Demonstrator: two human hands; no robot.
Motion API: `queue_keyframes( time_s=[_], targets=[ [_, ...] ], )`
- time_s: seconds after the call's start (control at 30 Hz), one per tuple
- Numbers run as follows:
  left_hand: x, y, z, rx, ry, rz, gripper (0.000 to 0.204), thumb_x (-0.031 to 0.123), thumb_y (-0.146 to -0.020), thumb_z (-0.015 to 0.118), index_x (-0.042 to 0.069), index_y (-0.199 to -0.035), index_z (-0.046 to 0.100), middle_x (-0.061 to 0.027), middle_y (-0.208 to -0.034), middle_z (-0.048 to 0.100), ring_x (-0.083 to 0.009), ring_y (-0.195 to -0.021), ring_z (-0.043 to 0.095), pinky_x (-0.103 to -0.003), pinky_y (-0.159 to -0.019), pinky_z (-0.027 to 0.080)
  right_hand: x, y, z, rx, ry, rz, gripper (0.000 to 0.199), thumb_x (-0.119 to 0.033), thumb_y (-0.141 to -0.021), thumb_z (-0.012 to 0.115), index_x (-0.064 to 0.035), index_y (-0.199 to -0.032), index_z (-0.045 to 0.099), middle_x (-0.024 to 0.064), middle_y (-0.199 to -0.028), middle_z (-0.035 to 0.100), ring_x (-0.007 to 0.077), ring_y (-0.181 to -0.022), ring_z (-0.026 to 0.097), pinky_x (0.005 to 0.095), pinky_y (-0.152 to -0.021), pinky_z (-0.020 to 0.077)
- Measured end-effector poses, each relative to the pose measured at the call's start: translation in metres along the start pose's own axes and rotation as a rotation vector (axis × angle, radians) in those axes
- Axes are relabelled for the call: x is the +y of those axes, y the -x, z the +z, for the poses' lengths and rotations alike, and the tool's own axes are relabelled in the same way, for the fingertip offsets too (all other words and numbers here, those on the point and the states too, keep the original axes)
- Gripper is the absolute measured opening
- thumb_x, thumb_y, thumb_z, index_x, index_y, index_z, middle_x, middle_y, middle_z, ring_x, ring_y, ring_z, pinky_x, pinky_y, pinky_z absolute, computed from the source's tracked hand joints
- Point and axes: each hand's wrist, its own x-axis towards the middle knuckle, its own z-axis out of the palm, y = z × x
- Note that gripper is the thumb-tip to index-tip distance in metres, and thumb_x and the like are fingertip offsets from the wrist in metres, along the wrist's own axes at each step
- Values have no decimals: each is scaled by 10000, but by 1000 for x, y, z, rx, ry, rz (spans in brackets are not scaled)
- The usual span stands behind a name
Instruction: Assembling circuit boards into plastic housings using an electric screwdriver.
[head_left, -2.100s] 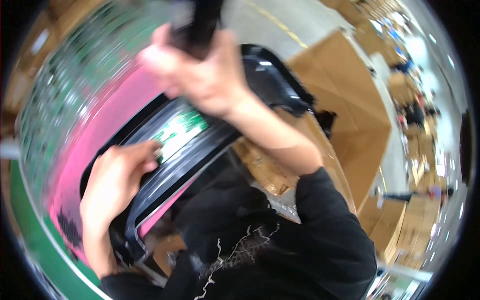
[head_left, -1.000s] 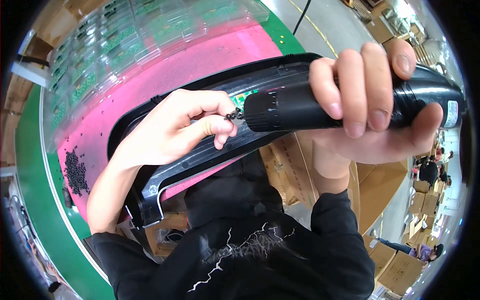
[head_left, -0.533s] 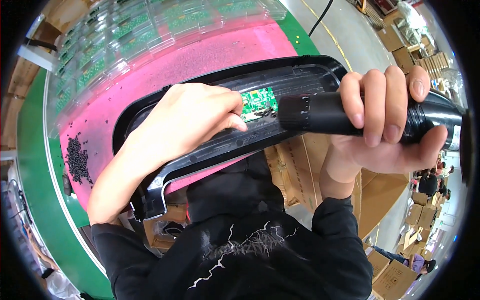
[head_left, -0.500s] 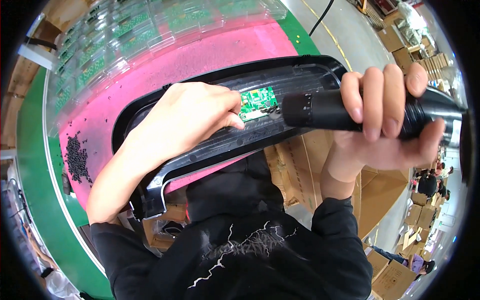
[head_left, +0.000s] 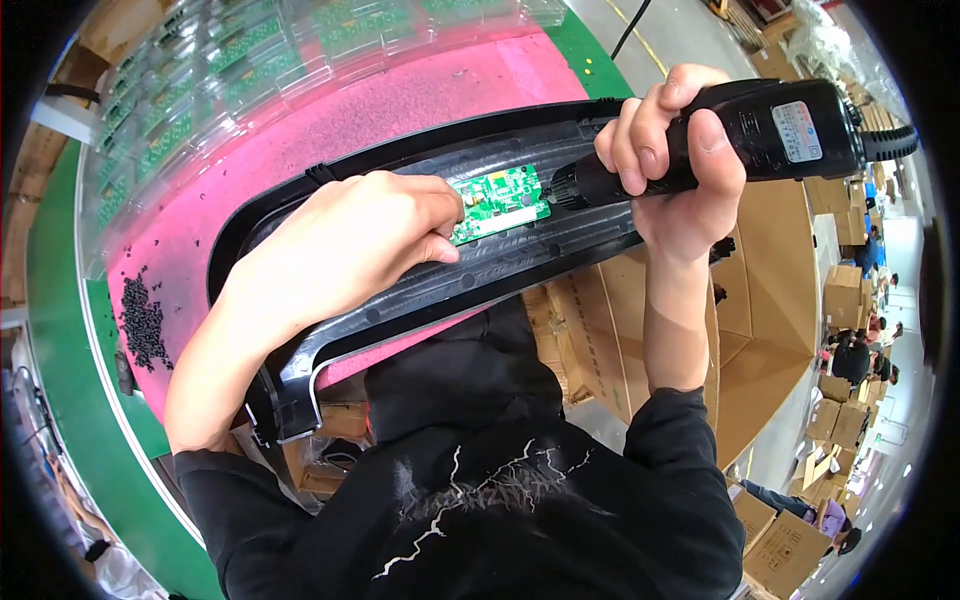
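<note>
Bright, even overhead light; soft shadow under left hand (head_left: 350, 245). Glare on clear trays (head_left: 250, 60), upper left. Centre sharp; strong fisheye bending and black vignette at rim, right edge slightly overexposed

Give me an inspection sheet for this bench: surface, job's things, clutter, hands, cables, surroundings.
Surface: pink mat on a green bench.
Job's things: long black plastic housing lying across the mat; small green circuit board seated in it; black electric screwdriver, tip end at the board's right edge.
Clutter: heap of small black screws on the mat's left; clear trays of green boards at the far side.
Hands: left hand presses on the housing, fingertips at the board; right hand wraps the screwdriver.
Cables: black coiled cord off the screwdriver's rear.
Surroundings: open cardboard boxes to the right; other workers far right.
</note>
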Motion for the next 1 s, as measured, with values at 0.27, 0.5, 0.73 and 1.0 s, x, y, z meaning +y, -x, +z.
queue_keyframes(
  time_s=[0.27,0.5,0.73,1.0],
  targets=[
    [-3,-1,-1,-1,47,2,200,161,-849,680,-22,-871,604,-108,-1060,675,-331,-906,656,-404,-745,523,6,-9,7,-70,18,51,294,-339,-925,550,-65,-1019,494,-3,-624,440,97,-474,385,274,-516,356],
    [-6,0,1,10,22,47,227,195,-858,674,-19,-879,600,-107,-1063,675,-347,-918,650,-415,-744,522,7,-10,12,-1,65,74,312,-347,-924,572,-60,-1021,498,-10,-616,432,92,-468,390,266,-506,362],
    [-3,0,0,129,-50,110,240,261,-844,694,36,-906,640,-100,-869,684,-327,-845,662,-410,-711,523,-21,-7,22,-70,-327,-36,321,-357,-940,560,-62,-1047,491,-15,-694,484,101,-558,465,300,-611,398],
    [6,-2,-3,416,126,233,234,177,-748,805,18,-824,652,-89,-767,690,-252,-708,683,-330,-610,526,-45,-15,46,-141,-453,-137,369,-382,-919,587,-60,-1059,475,-22,-736,505,87,-600,495,286,-660,423]
  ],
)
